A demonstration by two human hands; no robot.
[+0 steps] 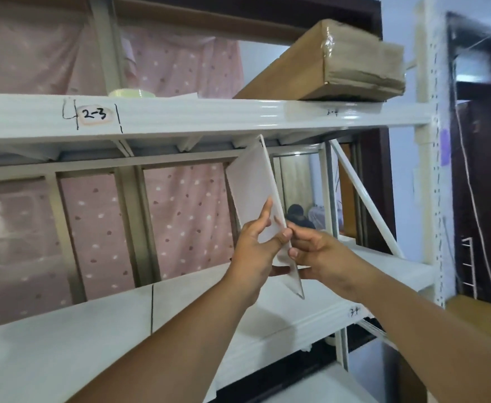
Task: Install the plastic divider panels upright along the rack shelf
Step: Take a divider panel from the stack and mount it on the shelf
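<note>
The rack (197, 117) is white painted metal with smooth, glossy beams and a perforated post at the right. Its lower shelf (64, 359) is a flat white board with a thin black line drawn across it. The upper beam carries handwriting: a large "4", then "2-3" on a pale oval label (93, 114) between two black strokes. Small marks further right on both beams are too small to read.

On the upper shelf lies a brown cardboard box (325, 62), wrapped at one end in wrinkled tape, and beside it a flat roll of tape (131, 93). Behind the rack hangs pink dotted cloth (186, 210).

The panel (253, 181) is a thin, smooth white plastic sheet, held tilted between the two shelves, its top edge at the underside of the upper beam and its lower corner above the lower shelf. The left hand (253, 251) pinches its near edge, thumb in front, fingers laid along its face. The right hand (317, 254) grips the same edge from the other side.
</note>
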